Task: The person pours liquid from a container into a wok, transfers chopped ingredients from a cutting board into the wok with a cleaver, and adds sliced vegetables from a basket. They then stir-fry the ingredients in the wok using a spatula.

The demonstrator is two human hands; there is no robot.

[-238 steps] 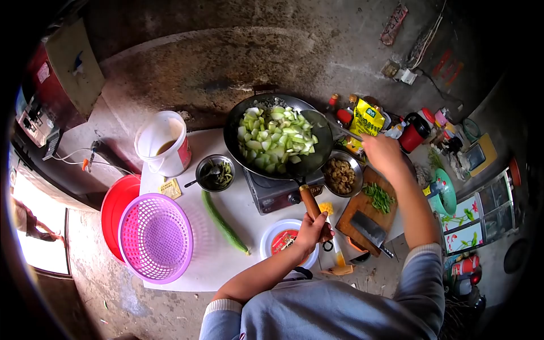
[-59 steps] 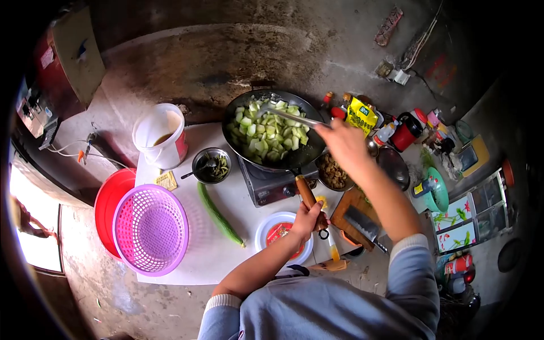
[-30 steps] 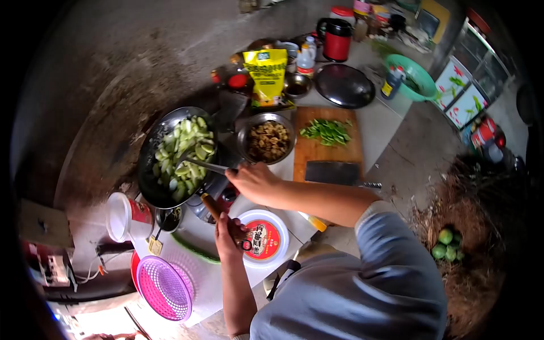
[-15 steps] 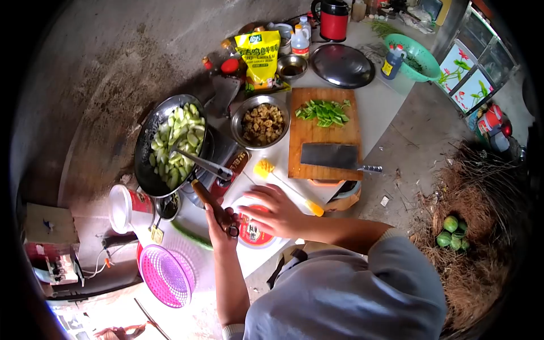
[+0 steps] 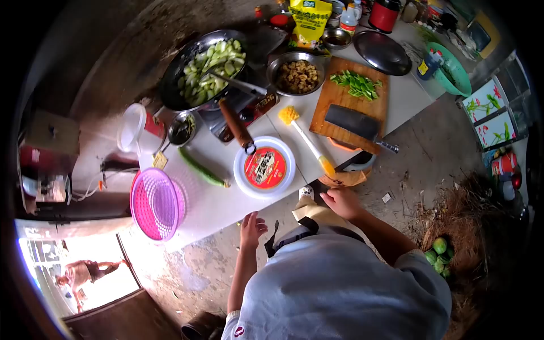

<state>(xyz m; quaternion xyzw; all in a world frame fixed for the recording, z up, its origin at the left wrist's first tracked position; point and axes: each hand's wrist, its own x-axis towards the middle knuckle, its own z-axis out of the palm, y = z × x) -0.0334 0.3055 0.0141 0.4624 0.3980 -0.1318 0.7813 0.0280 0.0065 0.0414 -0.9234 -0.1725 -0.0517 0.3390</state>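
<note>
My left hand [image 5: 253, 229] is just off the table's front edge, fingers loosely apart and holding nothing. My right hand [image 5: 341, 202] hangs beyond the edge near the orange brush end, loosely curled, thumb apart, with nothing visible in it. A black wok [image 5: 170, 85] sits on the stove [image 5: 218, 126], holding pale green vegetable pieces [image 5: 215, 65]. The metal spatula [image 5: 241, 85] rests in the wok. Its wooden handle [image 5: 235, 126] points toward the white lidded tub [image 5: 284, 190], untouched. A yellow-headed brush [image 5: 309, 141] lies to the tub's right.
A cutting board [image 5: 323, 107] holds chopped greens [image 5: 358, 85] and a cleaver [image 5: 352, 122]. Beside it are a bowl of brown pieces [image 5: 298, 76] and a dark lid [image 5: 382, 52]. A purple basket [image 5: 158, 204] stands left. A person [image 5: 82, 273] is outside the doorway.
My right hand has left the spatula, which now rests in the wok, and my left hand has let go of the wok handle. Both hands have drawn back toward my body. The view has shifted.
</note>
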